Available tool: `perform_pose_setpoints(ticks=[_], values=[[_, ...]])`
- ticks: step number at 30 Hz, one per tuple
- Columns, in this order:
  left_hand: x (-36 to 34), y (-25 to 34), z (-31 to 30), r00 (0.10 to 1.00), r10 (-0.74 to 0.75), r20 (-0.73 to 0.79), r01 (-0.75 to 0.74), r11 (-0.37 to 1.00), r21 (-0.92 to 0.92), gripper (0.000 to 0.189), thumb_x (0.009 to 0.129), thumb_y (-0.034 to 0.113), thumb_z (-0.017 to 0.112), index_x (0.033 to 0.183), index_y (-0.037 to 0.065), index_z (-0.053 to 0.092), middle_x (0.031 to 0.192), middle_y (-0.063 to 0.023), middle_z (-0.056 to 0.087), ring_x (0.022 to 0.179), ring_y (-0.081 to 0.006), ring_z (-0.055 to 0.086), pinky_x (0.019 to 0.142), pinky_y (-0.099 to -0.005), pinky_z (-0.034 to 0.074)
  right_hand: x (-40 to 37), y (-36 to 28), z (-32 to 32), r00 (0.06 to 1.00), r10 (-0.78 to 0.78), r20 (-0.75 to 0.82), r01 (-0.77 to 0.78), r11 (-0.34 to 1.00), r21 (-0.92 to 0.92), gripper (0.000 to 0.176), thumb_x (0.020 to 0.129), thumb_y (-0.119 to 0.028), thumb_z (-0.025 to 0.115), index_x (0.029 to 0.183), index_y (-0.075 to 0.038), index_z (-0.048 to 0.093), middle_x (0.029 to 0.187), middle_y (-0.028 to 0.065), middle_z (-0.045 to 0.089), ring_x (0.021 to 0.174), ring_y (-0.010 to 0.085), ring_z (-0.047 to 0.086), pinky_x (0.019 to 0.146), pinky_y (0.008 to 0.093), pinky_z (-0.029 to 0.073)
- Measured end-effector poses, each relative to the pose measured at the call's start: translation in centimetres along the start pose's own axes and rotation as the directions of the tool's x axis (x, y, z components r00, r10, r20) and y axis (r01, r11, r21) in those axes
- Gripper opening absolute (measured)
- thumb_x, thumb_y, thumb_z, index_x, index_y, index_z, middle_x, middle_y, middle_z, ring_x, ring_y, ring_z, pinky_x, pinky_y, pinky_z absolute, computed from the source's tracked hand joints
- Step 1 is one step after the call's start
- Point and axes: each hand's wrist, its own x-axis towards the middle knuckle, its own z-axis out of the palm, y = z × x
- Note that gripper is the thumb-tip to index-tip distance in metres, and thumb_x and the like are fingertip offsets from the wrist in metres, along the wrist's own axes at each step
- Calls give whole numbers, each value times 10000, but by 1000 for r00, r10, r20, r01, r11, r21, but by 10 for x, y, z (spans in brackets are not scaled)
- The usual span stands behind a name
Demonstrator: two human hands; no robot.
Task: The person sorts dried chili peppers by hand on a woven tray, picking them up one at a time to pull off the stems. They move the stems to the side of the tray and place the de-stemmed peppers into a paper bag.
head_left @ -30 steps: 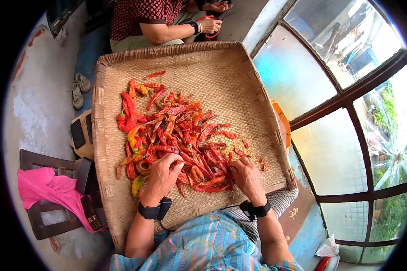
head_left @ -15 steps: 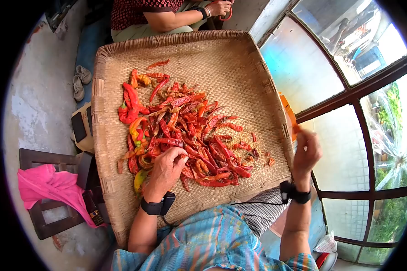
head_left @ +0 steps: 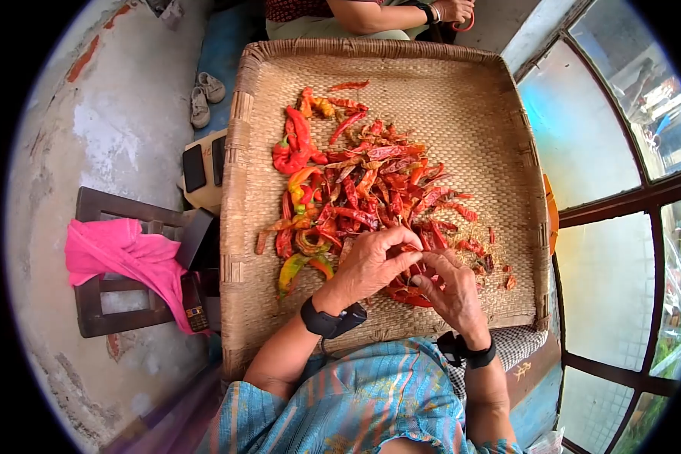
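A pile of dried red chili peppers (head_left: 378, 181) lies in a large woven tray (head_left: 234, 174). Over the lower part of the pile, my left hand (head_left: 374, 265) pinches something small and reddish, perhaps a chili, too hidden to make out. My right hand (head_left: 450, 287) meets it there, fingertips pressed together near the same spot. Fresher red peppers (head_left: 299, 144) and a yellow-green pepper (head_left: 290, 274) are at the pile's left side. Loose seeds and small bits (head_left: 492, 261) lie right of my hands.
Another person (head_left: 371, 17) sits beyond the tray's far edge. On the left are a dark wooden chair (head_left: 91, 314) with a pink cloth (head_left: 125, 253), two phones (head_left: 194, 168) and shoes (head_left: 200, 107). An orange object (head_left: 551, 212) is outside the tray's right rim, beside the window.
My right hand has come from the tray's right rim, by the orange object, to my left hand over the pile. The view has shifted, so the tray appears further right.
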Motion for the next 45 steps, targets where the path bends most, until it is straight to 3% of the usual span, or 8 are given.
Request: perform_pose_setpoints(ticks=[10,13,16,21,22,26,38,45], values=[[-6,-5,-8,995,100,-29,-84,931,355,243,845,84,681,1063,58,578,861,-72,611,774,-186,644,671,-319,530,-20,42,-57,837,-165,-521,56,974,-218,52,868,-15,644,910,16,640,740,63,625,587,113,531,528,251,421],[-16,-8,-25,995,66,-69,-21,858,513,269,828,78,675,1070,56,561,929,-127,572,806,-294,634,693,-379,514,-14,63,-137,693,82,-716,-285,944,-167,194,956,-185,561,915,-13,641,666,38,585,593,128,524,552,256,419],[-29,-10,-34,996,74,-42,-30,772,634,342,803,100,691,1107,62,540,940,-147,554,803,-351,612,704,-425,498,-20,111,-181,713,-87,-696,-481,662,-575,322,925,-136,596,1242,-80,582,855,83,619,628,168,553,588,304,469],[-39,-7,-22,987,-135,89,23,661,750,543,760,108,719,1239,83,465,1035,-180,505,770,-389,602,669,-472,490,-38,121,-81,950,136,-280,-99,985,141,369,863,-30,637,1225,-84,599,974,109,660,808,149,634,666,288,533],[-37,-14,-16,986,-138,95,19,657,753,543,760,108,719,1239,83,465,1035,-180,505,770,-389,602,669,-472,490,-26,56,-59,997,58,-41,-67,961,-267,371,822,-80,692,1183,-72,609,1015,134,653,835,218,658,670,326,541],[-26,-25,6,992,-57,111,-53,619,784,571,777,53,689,1288,64,434,1030,-183,477,743,-362,609,616,-457,511,-19,36,-2,994,73,-84,-107,841,-530,460,752,-145,729,1180,-62,584,1006,149,636,937,330,606,805,409,504],[37,-28,16,984,174,45,-175,869,462,217,848,22,558,1064,32,578,972,-181,589,885,-387,598,757,-435,497,-17,48,-81,926,127,-354,-161,985,-66,138,892,-23,605,1026,-7,639,828,146,674,674,156,634,597,289,483],[21,-16,2,993,105,-53,-74,909,411,137,885,61,582,1006,13,624,855,-116,627,720,-224,635,637,-331,494,5,90,-172,550,-138,-824,-56,978,-202,166,922,-92,607,1059,2,618,848,96,649,676,133,645,603,257,484]])
